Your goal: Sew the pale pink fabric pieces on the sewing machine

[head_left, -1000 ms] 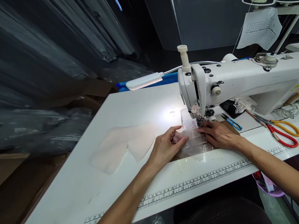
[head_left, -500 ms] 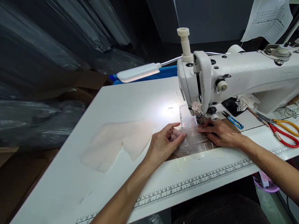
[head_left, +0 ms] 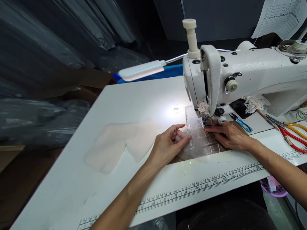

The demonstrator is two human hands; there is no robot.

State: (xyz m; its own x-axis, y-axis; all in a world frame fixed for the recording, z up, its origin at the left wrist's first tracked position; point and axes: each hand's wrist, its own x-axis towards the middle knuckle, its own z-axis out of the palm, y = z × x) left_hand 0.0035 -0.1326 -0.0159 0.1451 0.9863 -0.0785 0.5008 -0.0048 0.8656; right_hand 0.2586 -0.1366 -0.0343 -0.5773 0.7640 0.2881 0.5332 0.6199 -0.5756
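A piece of sheer whitish fabric (head_left: 197, 140) with small pink-red marks lies under the presser foot (head_left: 206, 121) of a white sewing machine (head_left: 249, 70). At its left edge, my left hand (head_left: 169, 142) grips the fabric between thumb and fingers, some fingertips showing through the cloth. Close in front of the foot, my right hand (head_left: 230, 135) pinches the right edge of the same fabric, thumb and index finger nearly together. To the left, a larger pale pink sheer piece (head_left: 120, 143) is spread on the white table (head_left: 69, 188).
Blue thread snips (head_left: 241, 122) and red- and yellow-handled scissors (head_left: 289, 132) lie right of my right hand. A lamp (head_left: 141, 71) lights the machine bed. Printed ruler tape (head_left: 201, 188) runs along the front edge. A purple basket (head_left: 275, 190) hangs below.
The view has tilted slightly, so the machine sits a little higher. My right hand's fingertips have shifted slightly along the fabric's edge; my left hand keeps nearly the same place.
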